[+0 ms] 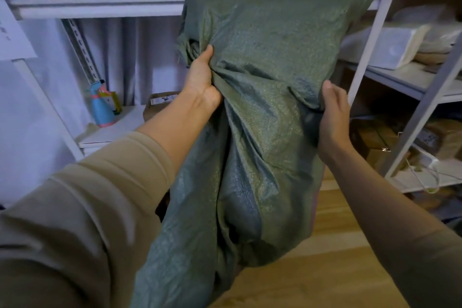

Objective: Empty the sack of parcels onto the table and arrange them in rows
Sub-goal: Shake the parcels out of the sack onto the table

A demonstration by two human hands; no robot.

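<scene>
A beige sleeve (82, 207) fills the lower left of the frame as a person lifts a green woven sack (262, 97) at the centre, above a wooden table (332, 270) whose surface shows along the lower right. The left hand (202, 80) grips a bunched fold of the sack's fabric at mid-frame, thumb pointing up and fingers buried in the cloth. The right hand (333, 112) holds the sack's right edge, thumb on the near face and the fingers hidden behind it. The sack hangs tilted, its fuller end raised toward the upper right of the frame and its slack, creased end trailing down to the lower centre; its contents cannot be seen. Behind, at the left, a white shelf frame (100, 6) carries a blue spray bottle (101, 107) standing next to a small yellow carton, with a cardboard box (160, 104) just beside them. At the right, a grey metal rack (410, 87) holds a white wrapped bundle (390, 45) on an upper level and brown boxes (375, 137) lower down.
</scene>
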